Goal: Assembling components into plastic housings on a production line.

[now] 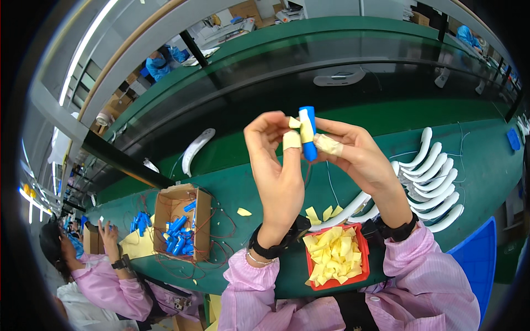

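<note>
My right hand holds a blue cylindrical battery upright between thumb and fingers. A yellow tape piece lies across its side, and a thin wire hangs below. My left hand is closed at the battery's left side, its fingertips pinching a small yellow tape flap that sticks out there. Yellow tape wraps both my thumbs. Below my wrists, a red tray holds many cut yellow tape pieces.
A cardboard box of blue wired batteries stands left on the green table. Curved white casings lie in a row at right, beside a blue bin. A dark conveyor runs beyond. Another person works at left.
</note>
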The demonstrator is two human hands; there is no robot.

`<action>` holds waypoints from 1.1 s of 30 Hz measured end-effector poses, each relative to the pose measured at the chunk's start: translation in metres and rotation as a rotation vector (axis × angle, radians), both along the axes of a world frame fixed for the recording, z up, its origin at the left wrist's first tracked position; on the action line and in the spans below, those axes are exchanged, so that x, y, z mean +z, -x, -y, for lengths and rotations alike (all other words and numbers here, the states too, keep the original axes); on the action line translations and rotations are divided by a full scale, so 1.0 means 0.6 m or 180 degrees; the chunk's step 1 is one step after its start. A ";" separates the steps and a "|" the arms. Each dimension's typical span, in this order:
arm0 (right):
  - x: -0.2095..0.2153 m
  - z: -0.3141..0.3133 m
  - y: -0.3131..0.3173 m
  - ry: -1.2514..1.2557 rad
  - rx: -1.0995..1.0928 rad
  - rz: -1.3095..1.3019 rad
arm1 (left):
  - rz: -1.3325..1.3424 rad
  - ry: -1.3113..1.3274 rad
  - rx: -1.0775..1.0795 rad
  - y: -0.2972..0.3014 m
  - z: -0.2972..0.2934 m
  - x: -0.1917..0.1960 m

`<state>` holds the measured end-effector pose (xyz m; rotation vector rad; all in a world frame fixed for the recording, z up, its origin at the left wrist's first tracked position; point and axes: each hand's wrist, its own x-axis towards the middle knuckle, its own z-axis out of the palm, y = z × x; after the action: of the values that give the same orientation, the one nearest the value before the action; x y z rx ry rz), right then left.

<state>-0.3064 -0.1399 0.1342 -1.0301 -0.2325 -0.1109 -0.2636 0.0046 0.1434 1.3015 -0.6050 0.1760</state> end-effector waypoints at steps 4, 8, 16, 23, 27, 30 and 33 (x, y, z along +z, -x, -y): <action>-0.001 0.002 0.007 0.0344 -0.0206 -0.0113 | 0.0242 -0.0466 -0.0272 -0.013 -0.012 0.013; 0.000 0.003 0.010 0.0321 -0.0146 0.0016 | 0.0210 -0.0470 0.0145 0.003 -0.009 0.022; 0.010 -0.001 0.012 0.0609 -0.0427 0.0084 | 0.0830 -0.0706 0.0398 -0.005 -0.017 0.017; -0.005 0.015 0.002 0.0997 -0.0883 0.0014 | -0.0048 -0.0455 -0.0389 -0.007 -0.046 0.043; -0.009 0.025 -0.007 0.0950 -0.0823 0.0083 | 0.0261 -0.1214 -0.0374 -0.001 -0.079 0.057; -0.007 0.052 0.009 0.0853 -0.1077 0.0068 | 0.0512 -0.2359 -0.1124 0.028 -0.085 0.060; 0.009 0.071 0.013 0.1007 -0.1408 0.0124 | 0.0672 -0.2979 -0.2011 0.076 -0.086 0.035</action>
<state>-0.3144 -0.1825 0.1399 -1.3839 -0.0532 -0.5075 -0.3093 0.0564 0.1645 1.9084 -1.3413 -0.5653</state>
